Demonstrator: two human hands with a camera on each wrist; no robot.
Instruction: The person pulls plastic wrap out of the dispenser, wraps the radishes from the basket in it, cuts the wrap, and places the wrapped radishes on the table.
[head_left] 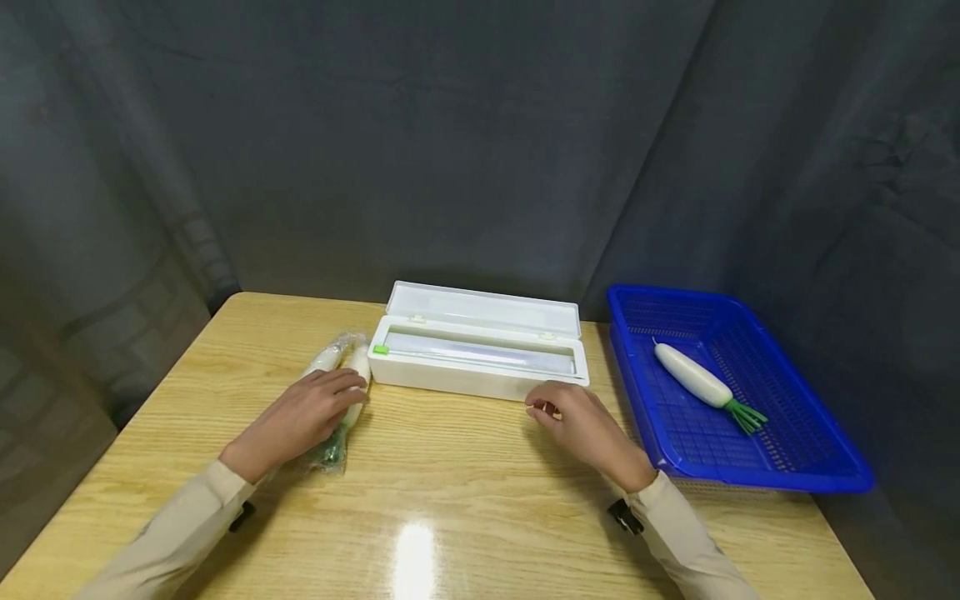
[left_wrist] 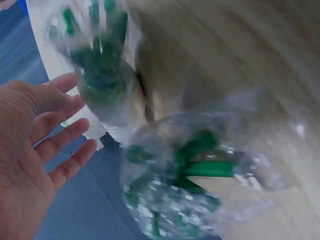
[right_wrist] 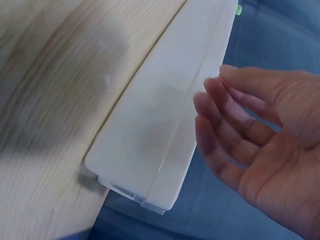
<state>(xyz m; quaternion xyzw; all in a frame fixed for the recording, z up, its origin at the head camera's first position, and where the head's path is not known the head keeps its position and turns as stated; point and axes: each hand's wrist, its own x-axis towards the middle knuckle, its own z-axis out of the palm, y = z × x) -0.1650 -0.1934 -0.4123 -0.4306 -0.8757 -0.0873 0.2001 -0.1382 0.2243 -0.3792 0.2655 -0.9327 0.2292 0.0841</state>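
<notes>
Two white radishes wrapped in clear film lie side by side on the left of the table, one radish (head_left: pixel 327 358) left of the other radish (head_left: pixel 362 360). My left hand (head_left: pixel 311 408) is over them, its fingers slightly bent and apart. Their green tops (left_wrist: pixel 102 65) show through the crinkled film in the left wrist view. A white cling film dispenser (head_left: pixel 450 379) stands at the middle back, its lid (head_left: pixel 487 308) tipped back and a film roll inside. Near its front right corner hovers my right hand (head_left: pixel 585 425), loosely curled and holding nothing.
A blue plastic basket (head_left: pixel 750 477) stands on the right, holding one unwrapped white radish (head_left: pixel 693 375) with green stalks. A green slider (head_left: pixel 381 350) sits at the dispenser's left end. Dark curtains (head_left: pixel 450 150) hang behind the wooden table (head_left: pixel 465 467).
</notes>
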